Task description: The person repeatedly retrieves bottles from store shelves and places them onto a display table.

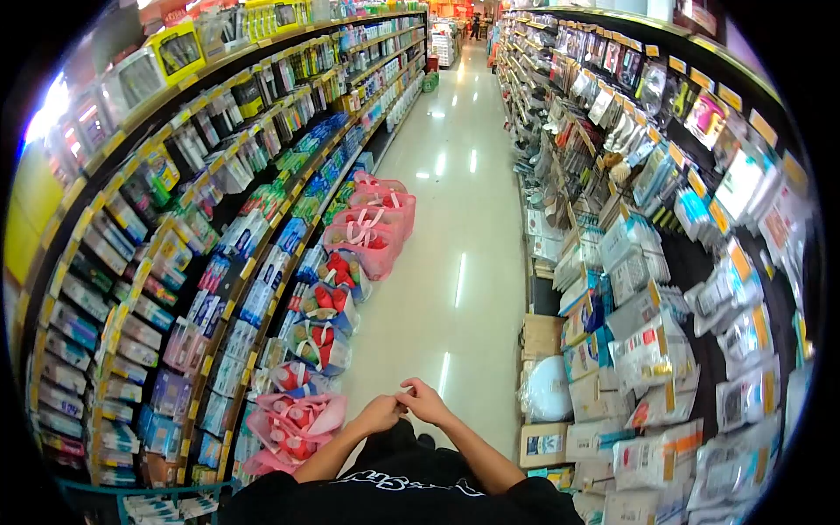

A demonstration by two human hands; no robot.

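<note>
My left hand [380, 415] is closed in front of my body, its fingers curled. Right beside it, my right hand [425, 403] has bent fingers that meet the left hand at the fingertips. Whatever may be between the fingers is hidden or too small to make out. Both hands are over the aisle, near the black shirt [394, 499] with white lettering. Nearest on the left is a pink bag [324, 416] holding red and pink packs. Beyond it, clear bags [319, 346] with red and green contents stand in a row on the floor.
Larger pink bags [372, 227] stand farther along the left shelves [210, 350], which hold boxed goods. Hanging packs [643, 354] line the right side, with cartons [542, 444] low down. A shiny tiled floor [411, 324] runs between. Far off, a person [475, 26] stands.
</note>
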